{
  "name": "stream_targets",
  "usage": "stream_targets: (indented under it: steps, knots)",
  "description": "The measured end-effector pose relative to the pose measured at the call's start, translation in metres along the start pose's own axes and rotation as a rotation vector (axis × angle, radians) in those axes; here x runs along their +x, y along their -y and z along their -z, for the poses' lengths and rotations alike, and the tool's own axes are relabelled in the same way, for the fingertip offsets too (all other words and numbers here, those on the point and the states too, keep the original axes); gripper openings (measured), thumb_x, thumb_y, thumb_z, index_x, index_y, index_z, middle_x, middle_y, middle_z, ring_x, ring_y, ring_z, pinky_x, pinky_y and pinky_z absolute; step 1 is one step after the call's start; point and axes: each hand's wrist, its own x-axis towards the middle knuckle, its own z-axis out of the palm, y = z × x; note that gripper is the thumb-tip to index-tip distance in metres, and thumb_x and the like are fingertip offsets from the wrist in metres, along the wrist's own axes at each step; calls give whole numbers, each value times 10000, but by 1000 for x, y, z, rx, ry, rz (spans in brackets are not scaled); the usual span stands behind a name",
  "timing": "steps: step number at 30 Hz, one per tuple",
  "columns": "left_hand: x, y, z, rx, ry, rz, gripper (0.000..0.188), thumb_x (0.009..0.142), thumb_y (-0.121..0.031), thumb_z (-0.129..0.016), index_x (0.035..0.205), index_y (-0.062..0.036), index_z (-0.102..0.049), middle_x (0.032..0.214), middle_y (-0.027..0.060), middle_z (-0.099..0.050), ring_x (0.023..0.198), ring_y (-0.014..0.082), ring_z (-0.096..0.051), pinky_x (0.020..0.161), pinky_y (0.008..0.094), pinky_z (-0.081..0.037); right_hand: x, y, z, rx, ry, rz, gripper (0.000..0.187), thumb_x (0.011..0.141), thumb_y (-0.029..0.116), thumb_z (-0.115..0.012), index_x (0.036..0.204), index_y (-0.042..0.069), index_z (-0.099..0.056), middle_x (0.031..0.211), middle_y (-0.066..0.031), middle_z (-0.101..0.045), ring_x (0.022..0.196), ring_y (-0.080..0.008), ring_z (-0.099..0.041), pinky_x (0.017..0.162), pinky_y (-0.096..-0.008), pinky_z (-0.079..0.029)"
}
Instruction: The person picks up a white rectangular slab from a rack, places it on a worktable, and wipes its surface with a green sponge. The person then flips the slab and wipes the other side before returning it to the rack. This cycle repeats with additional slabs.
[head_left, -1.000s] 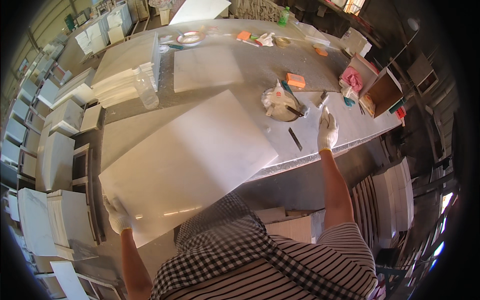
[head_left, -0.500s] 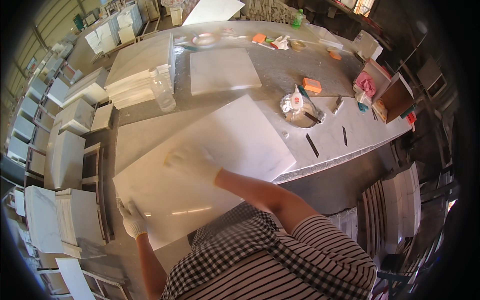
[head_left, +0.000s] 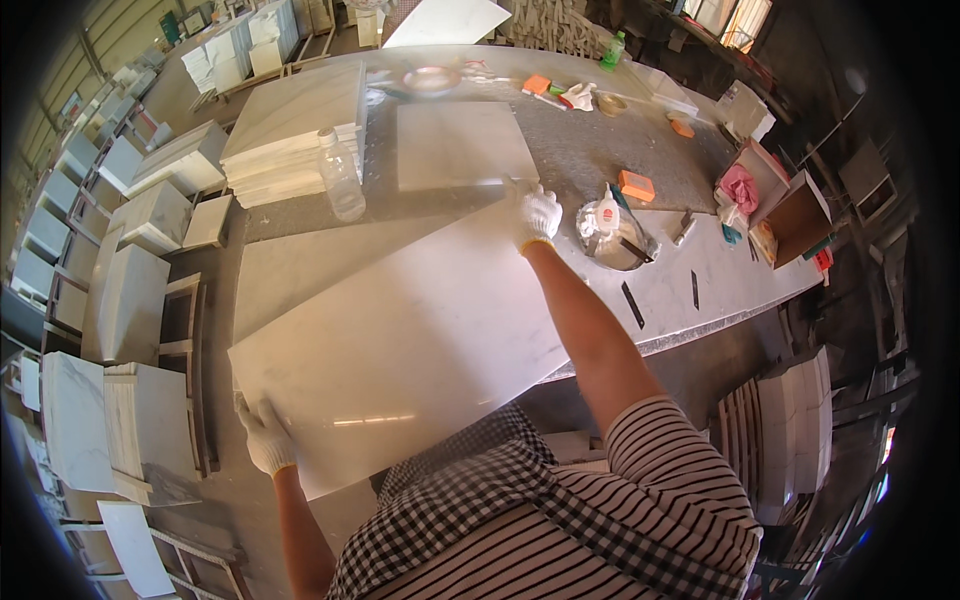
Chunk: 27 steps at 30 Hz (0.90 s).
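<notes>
A large polished white marble slab lies at an angle over another pale slab on the workbench. My left hand, in a white knit glove, grips its left edge near the close corner, thumb on the top face. At the slab's far corner is my right hand, gloved too, its fingers bent around the edge; their tips are partly hidden. Just right of that hand stands a round metal dish holding a white squeeze bottle. Two thin black strips, including one nearer strip, lie on the bench.
A tile stack and a clear plastic bottle stand at the far left. Beyond the slab lies a square tile. An orange block and an open cardboard box sit to the right. Several stone stacks line the left floor.
My right hand has moved from the middle of the slab's face out to its far corner and taken hold there. My left hand stays at the left edge.
</notes>
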Motion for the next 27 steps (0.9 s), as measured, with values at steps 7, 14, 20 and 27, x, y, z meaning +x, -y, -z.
stream_targets:
  steps: [7, 14, 20, 27]
  knots:
    - [4, 2, -1, 68, 56, 17, 677, 963, -591, -354, 1484, -159, -357, 1099, 212, -690, 971, 413, -665, 807, 487, -512, -42, 78, -40, -83, -208, 197, 442, 939, 253, -515, 1340, 68, -503, 1239, -123, -561, 1104, -213, -547, 903, -432, -475]
    - [3, 4, 0, 15, 63, -1, 698, 961, -600, -353, 1473, -127, -374, 1094, 226, -686, 1004, 414, -655, 833, 489, -508, -173, 212, 71, 465, -183, 588, 448, 879, 227, -581, 1298, 68, -552, 1190, -119, -600, 1072, -249, -563, 706, -423, -480]
    - [4, 5, 0, 9, 57, -25, 678, 964, -573, -378, 1488, -143, -352, 1090, 232, -684, 1004, 421, -653, 839, 487, -509, -98, 130, 54, 533, -104, 512, 391, 958, 234, -495, 1317, 81, -529, 1257, -107, -582, 1180, -261, -543, 1022, -404, -408]
    - [0, -2, 5, 17, 66, -28, 644, 975, -539, -367, 1511, -188, -295, 1071, 214, -695, 968, 421, -663, 815, 495, -510, -22, 3, 43, 124, 115, -171, 324, 863, 276, -606, 1133, 99, -632, 1106, -137, -628, 981, -258, -641, 763, -373, -541]
